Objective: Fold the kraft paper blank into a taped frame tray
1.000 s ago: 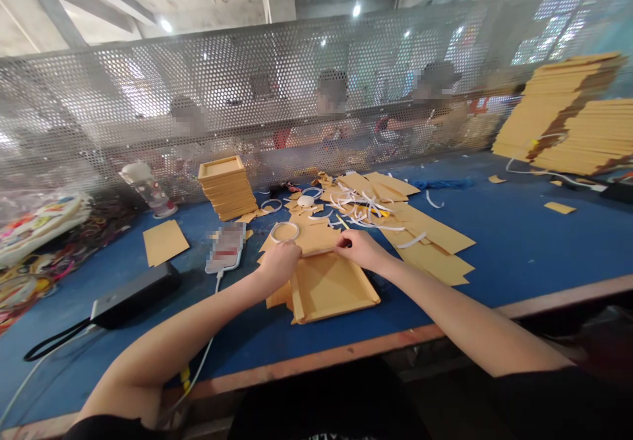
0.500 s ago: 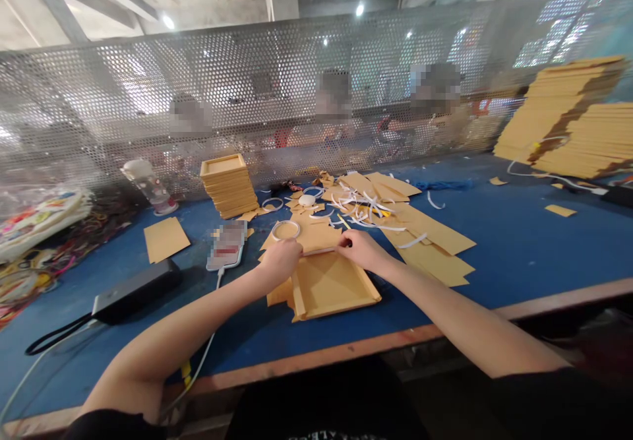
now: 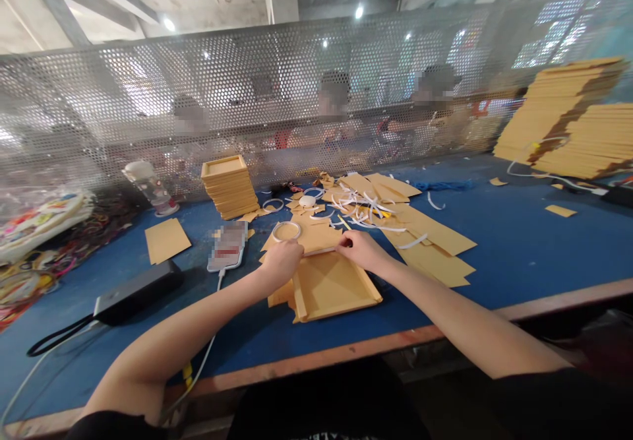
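A shallow tan cardboard tray (image 3: 336, 287) with folded side walls lies on the table in front of me. My left hand (image 3: 283, 260) is closed on the far left corner of its far edge. At the far right part of that same edge, my right hand (image 3: 360, 249) pinches the cardboard between thumb and fingers. A thin pale strip runs along the far edge between my hands. Just beyond them lie a tan cardboard sheet (image 3: 319, 234) and a roll of white tape (image 3: 286, 231).
A stack of folded trays (image 3: 230, 188) stands beyond the phone (image 3: 227, 247). Loose cardboard sheets (image 3: 435, 235) and white strips (image 3: 368, 209) lie to the right. A black power bank (image 3: 136, 291) lies left. Tall cardboard stacks (image 3: 558, 117) stand far right, before a perforated screen (image 3: 277, 97).
Almost nothing differs. Both hands keep their hold at the tray's far edge, and the view has shifted very slightly.
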Demonstrator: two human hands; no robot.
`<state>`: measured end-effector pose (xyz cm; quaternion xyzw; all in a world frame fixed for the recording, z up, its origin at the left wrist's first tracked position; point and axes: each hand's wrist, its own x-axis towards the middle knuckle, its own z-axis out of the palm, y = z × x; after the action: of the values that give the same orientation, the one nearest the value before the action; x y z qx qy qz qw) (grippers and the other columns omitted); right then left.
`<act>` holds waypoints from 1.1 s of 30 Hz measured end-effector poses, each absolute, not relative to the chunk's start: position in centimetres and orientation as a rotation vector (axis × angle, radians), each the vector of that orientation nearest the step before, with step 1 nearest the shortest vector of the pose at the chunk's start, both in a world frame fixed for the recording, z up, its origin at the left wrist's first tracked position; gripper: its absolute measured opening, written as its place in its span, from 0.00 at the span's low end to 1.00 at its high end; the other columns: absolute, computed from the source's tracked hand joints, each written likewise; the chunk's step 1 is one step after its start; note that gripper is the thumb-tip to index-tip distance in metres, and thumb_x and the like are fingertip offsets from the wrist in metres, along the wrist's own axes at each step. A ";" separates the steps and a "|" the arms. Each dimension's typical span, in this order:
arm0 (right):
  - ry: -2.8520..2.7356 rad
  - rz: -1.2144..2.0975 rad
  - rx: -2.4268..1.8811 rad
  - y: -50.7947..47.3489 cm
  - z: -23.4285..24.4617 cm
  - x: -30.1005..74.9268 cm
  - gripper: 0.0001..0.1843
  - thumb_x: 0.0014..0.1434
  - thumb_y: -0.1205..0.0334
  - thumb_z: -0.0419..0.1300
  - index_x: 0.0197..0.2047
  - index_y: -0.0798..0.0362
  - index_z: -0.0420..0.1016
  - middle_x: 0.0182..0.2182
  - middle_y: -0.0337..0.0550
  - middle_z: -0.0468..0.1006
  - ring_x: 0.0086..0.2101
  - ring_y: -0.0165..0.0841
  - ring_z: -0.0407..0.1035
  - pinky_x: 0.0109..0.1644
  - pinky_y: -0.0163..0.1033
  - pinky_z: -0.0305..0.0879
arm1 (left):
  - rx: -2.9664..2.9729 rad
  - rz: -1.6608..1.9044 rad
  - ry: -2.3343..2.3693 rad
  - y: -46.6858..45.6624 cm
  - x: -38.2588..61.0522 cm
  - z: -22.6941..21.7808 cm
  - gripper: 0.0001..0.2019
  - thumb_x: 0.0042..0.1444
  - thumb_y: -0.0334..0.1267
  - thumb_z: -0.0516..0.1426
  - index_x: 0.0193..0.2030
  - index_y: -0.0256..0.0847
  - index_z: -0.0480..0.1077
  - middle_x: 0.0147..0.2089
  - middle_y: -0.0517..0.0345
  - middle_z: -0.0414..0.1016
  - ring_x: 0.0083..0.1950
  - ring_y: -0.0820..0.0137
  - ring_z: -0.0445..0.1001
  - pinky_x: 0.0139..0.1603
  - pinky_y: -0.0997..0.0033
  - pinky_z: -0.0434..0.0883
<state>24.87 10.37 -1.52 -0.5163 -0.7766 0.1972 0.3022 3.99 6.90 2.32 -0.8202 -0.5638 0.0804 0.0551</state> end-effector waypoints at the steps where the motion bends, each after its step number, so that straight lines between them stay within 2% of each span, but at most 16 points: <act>1: -2.057 0.520 -1.369 10.4 -1.6 24.8 0.07 0.49 0.71 0.59 0.23 0.52 0.73 0.26 0.43 0.81 0.29 0.35 0.73 0.33 0.35 0.63 | -2.491 0.243 -1.706 6.9 4.0 2.3 0.14 0.62 0.28 0.49 0.38 0.35 0.77 0.40 0.45 0.75 0.45 0.60 0.77 0.44 0.65 0.72; 10: -2.040 0.512 -1.398 10.5 -1.7 24.8 0.07 0.50 0.68 0.60 0.22 0.52 0.74 0.25 0.42 0.80 0.29 0.35 0.74 0.32 0.34 0.62 | -2.484 0.240 -1.687 6.9 4.0 2.1 0.14 0.62 0.27 0.49 0.38 0.35 0.76 0.39 0.46 0.75 0.45 0.60 0.76 0.45 0.65 0.71; 23: -2.053 0.475 -1.362 10.6 -2.0 24.9 0.06 0.52 0.68 0.60 0.25 0.52 0.75 0.28 0.44 0.81 0.32 0.36 0.74 0.35 0.35 0.63 | -2.478 0.235 -1.715 6.7 4.1 2.1 0.14 0.61 0.26 0.48 0.39 0.35 0.76 0.40 0.45 0.75 0.46 0.61 0.76 0.45 0.65 0.70; 33: -2.029 0.455 -1.387 10.7 -2.1 25.0 0.06 0.51 0.67 0.61 0.24 0.51 0.73 0.25 0.40 0.80 0.30 0.35 0.74 0.33 0.34 0.62 | -2.505 0.248 -1.688 6.5 4.2 2.5 0.14 0.61 0.25 0.48 0.40 0.34 0.75 0.40 0.46 0.74 0.45 0.62 0.75 0.45 0.67 0.69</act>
<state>25.00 10.67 -2.08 -0.5264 -0.7703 0.1727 0.3157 4.25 6.50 2.46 -0.8253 -0.5561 0.0817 0.0554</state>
